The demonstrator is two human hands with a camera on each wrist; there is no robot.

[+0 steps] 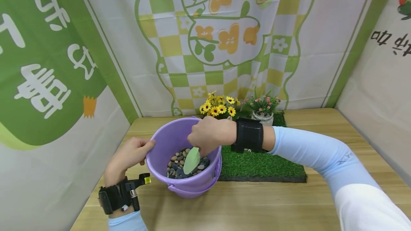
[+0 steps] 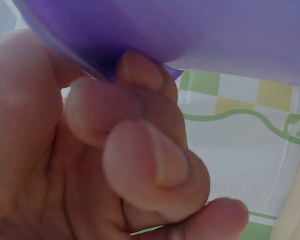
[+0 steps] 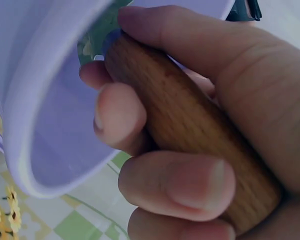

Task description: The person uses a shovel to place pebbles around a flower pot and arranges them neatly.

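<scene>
Purple plastic bucket (image 1: 167,136): gripping with left fingers (image 2: 155,165), grasping green-bladed wooden-handled scoop (image 1: 191,161) with right fingers (image 3: 190,185); apparently mid-scooping, with rounded grey-brown pebbles (image 1: 174,158) remaining.

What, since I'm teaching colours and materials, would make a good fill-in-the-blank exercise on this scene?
1. The left hand grips a bucket coloured ____.
2. The right hand holds a tool whose handle is made of ____.
3. The pink flowers stand beside blooms coloured ____.

Missing words: purple; wood; yellow.
</scene>
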